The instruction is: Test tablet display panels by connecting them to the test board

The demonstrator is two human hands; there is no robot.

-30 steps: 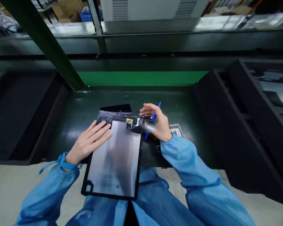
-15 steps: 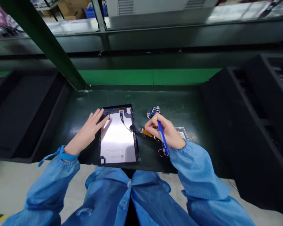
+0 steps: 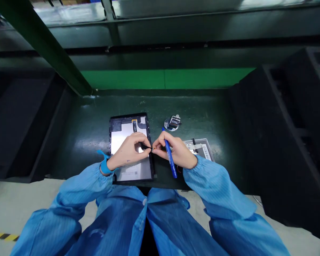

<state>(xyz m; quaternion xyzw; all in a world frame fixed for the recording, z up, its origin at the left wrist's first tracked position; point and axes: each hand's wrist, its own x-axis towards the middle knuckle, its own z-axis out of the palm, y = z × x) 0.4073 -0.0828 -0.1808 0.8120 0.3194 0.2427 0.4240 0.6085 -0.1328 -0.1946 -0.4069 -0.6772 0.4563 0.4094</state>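
A tablet screen (image 3: 129, 173) lies face down on the dark bench, its bright back panel partly covered by my left hand (image 3: 130, 150). Thumb and fingertips of that hand are closed on a thin black flex cable (image 3: 144, 146) at the screen's right edge. Against them, my right hand (image 3: 178, 152) pinches the end of an orange ribbon cable, now mostly hidden by the fingers. A blue marker pen (image 3: 171, 160) is also tucked in my right hand, slanting across it. Under and beyond that hand lies a flat silver-edged part (image 3: 206, 148) with a white label.
A metal tally counter (image 3: 173, 122) stands behind my right hand. Black bins flank the bench: a tray (image 3: 21, 124) on the left and a tall box (image 3: 266, 142) on the right. A green post (image 3: 48, 49) slants down at the back left.
My left hand has moved right from the screen's left edge and closed on the flex cable. My right hand has shifted slightly left, bringing the fingertips of both hands together.
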